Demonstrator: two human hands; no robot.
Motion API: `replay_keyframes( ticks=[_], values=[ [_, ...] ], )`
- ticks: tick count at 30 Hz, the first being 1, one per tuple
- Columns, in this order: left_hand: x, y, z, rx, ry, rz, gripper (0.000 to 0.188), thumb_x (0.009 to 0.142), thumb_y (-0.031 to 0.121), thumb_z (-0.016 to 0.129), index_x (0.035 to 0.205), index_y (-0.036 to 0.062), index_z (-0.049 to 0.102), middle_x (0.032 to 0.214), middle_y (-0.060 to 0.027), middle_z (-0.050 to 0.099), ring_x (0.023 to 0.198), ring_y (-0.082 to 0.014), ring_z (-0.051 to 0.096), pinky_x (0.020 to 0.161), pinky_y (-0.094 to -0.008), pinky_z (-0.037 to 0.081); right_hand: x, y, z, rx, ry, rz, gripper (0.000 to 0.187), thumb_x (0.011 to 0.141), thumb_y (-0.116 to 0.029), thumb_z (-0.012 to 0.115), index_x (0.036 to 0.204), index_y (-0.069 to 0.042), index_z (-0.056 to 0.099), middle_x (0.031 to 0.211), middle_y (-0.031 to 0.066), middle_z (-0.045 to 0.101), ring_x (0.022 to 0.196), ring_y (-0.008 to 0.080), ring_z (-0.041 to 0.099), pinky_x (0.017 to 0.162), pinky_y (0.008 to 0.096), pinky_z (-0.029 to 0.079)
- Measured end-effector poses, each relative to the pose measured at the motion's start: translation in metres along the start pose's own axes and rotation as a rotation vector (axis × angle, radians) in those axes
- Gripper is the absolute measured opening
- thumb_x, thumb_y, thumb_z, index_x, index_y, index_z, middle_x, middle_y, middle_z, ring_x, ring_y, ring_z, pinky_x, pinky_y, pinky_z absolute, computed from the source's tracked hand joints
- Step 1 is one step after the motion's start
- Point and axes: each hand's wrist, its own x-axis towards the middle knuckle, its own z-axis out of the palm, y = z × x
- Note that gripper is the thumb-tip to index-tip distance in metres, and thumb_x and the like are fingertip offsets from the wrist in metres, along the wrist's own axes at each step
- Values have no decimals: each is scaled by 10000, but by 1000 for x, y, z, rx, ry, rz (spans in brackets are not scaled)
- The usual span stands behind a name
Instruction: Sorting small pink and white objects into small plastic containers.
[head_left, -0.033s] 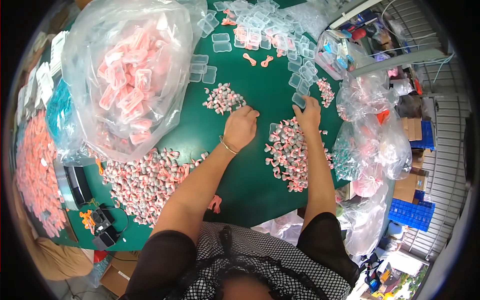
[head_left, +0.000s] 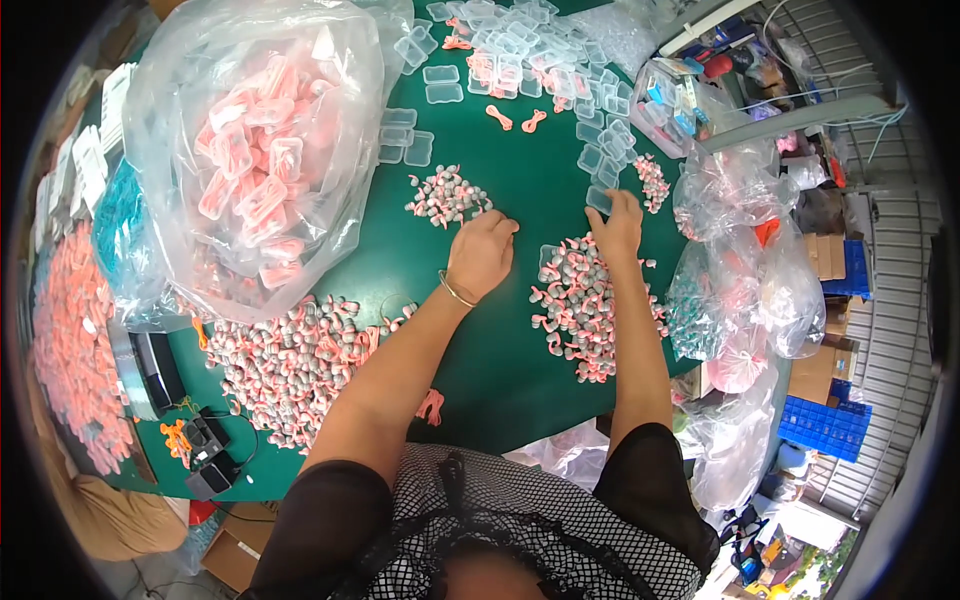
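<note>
My left hand (head_left: 482, 256) reaches to the near right edge of a small heap of grey-and-pink plug-like pieces (head_left: 440, 198). Its fingers are bent together; whatever they pinch is hidden. My right hand (head_left: 620, 228) is closed on a small clear plastic box (head_left: 599, 199), gripping its near end. That box lies at the near end of a trail of similar clear boxes (head_left: 606, 140). Under and beside my right forearm spreads a larger heap of the same pieces (head_left: 575, 310), with another clear box (head_left: 547, 258) partly showing at its upper left edge.
A big clear bag (head_left: 250, 160) of boxes with pink cords stands at the left on the green table (head_left: 490, 370). A wide heap of pieces (head_left: 290, 370) lies below it. Loose pink cord bundles (head_left: 499, 118) lie farther back. Filled plastic bags (head_left: 735, 290) crowd the right edge.
</note>
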Motion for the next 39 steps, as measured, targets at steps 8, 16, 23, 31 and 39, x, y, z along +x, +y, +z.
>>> replay_keyframes(
  ticks=[8, 16, 23, 31, 39],
  values=[
    [0, 0, -1, 1, 10, -11, 143, 774, -2, 622, 907, 34, 663, 848, -93, 595, 811, -301, 614, 705, -421, 492, 44, 5, -6, 30, -286, 112, 597, 643, -362, 891, 1084, -72, 613, 1226, 156, 578, 1137, 349, 556, 898, 447, 497],
    [-5, 0, 0, -59, 33, -3, 180, 770, 10, 637, 939, 54, 680, 871, -89, 612, 798, -303, 624, 695, -417, 503, 33, 18, -8, 288, -361, 258, 509, 701, -288, 864, 1076, 4, 680, 972, 111, 645, 790, 233, 612, 720, 355, 507],
    [-3, 12, -14, -4, 287, -199, 216, 805, 22, 657, 1013, 81, 663, 945, -86, 634, 849, -300, 636, 740, -391, 528, -11, -89, -32, 511, -45, -372, 213, 775, -53, 760, 975, -49, 689, 908, 60, 638, 790, 213, 592, 689, 337, 483],
    [6, 6, -30, 276, 196, -188, 197, 748, 28, 675, 939, 74, 664, 892, -82, 607, 848, -291, 623, 721, -412, 497, -29, -97, -25, 302, -232, -619, 310, 733, -107, 792, 1015, -99, 666, 997, 44, 622, 974, 279, 578, 801, 399, 459],
    [-5, -5, -34, 438, 84, -31, 58, 817, 112, 685, 868, 98, 665, 912, -45, 636, 839, -271, 616, 717, -413, 476, -18, -63, -28, 421, -68, -393, 169, 781, -75, 738, 942, -76, 688, 935, 72, 655, 899, 295, 630, 766, 409, 503]
  ],
)
